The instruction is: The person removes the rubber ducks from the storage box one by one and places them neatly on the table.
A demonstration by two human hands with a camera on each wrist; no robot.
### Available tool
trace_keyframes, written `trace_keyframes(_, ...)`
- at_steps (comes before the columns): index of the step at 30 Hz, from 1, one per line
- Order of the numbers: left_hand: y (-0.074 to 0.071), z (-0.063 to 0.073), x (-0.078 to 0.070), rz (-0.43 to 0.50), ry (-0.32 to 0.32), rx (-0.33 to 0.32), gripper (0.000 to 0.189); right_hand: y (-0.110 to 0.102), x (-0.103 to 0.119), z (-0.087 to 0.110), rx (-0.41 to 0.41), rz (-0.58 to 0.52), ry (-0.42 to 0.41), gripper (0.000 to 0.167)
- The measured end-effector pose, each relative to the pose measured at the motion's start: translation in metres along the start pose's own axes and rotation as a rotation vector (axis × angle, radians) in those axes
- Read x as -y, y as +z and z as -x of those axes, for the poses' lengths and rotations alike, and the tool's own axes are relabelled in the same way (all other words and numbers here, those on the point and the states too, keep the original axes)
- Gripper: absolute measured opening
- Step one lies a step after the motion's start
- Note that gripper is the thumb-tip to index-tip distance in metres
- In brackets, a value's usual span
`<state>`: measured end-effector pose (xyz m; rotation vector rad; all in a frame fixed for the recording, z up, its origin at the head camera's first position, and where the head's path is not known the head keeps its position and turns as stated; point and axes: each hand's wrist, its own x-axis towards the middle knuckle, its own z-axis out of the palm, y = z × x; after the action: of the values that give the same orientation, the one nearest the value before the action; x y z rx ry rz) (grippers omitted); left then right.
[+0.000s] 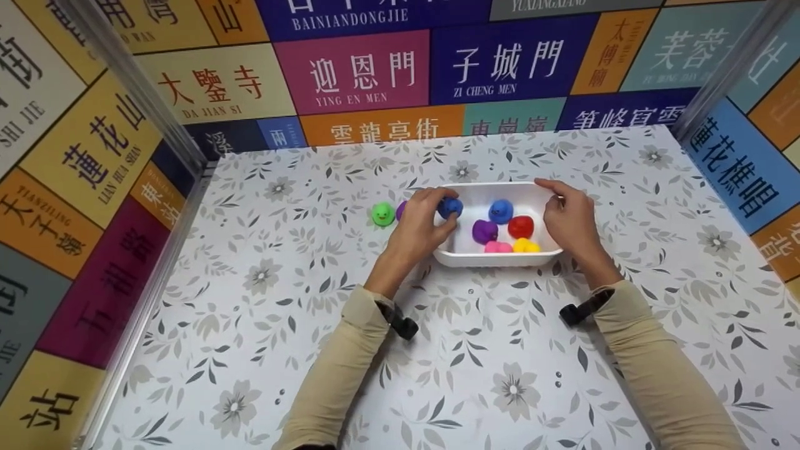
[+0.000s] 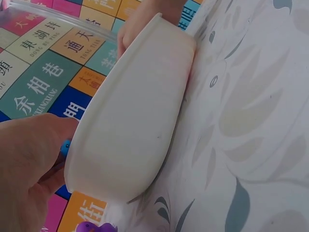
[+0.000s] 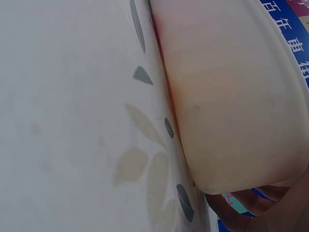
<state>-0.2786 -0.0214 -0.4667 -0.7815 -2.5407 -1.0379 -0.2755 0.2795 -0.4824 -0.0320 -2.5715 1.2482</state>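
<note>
A white plastic tray sits on the table. My left hand is at its left end and pinches a blue rubber duck just over the rim. In the left wrist view, only a sliver of that blue duck shows between thumb and fingers. My right hand grips the tray's right end, with fingers bent round its edge. Inside the tray lie another blue duck, a purple duck, a red toy, a pink toy and a yellow toy.
Left of the tray stands a green duck. Beside it is a purple duck, mostly hidden by my left hand in the head view. A floral cloth covers the table, and panels with printed characters rise at the back and sides.
</note>
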Motion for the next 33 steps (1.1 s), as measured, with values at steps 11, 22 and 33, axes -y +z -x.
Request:
trace_keyframes(11, -0.007, 0.007, 0.005, 0.026, -0.004, -0.069, 0.033, 0.004, -0.001, -0.001, -0.005, 0.0, 0.002, 0.053)
trace_keyframes(22, -0.017, 0.014, 0.016, 0.025, 0.002, -0.122, 0.033, -0.001, 0.001, 0.001, 0.014, 0.02, 0.028, 0.053)
trace_keyframes(33, -0.034, 0.023, 0.027, 0.018, 0.008, -0.178, 0.033, -0.002, 0.002, 0.0, 0.021, 0.013, 0.046, 0.053)
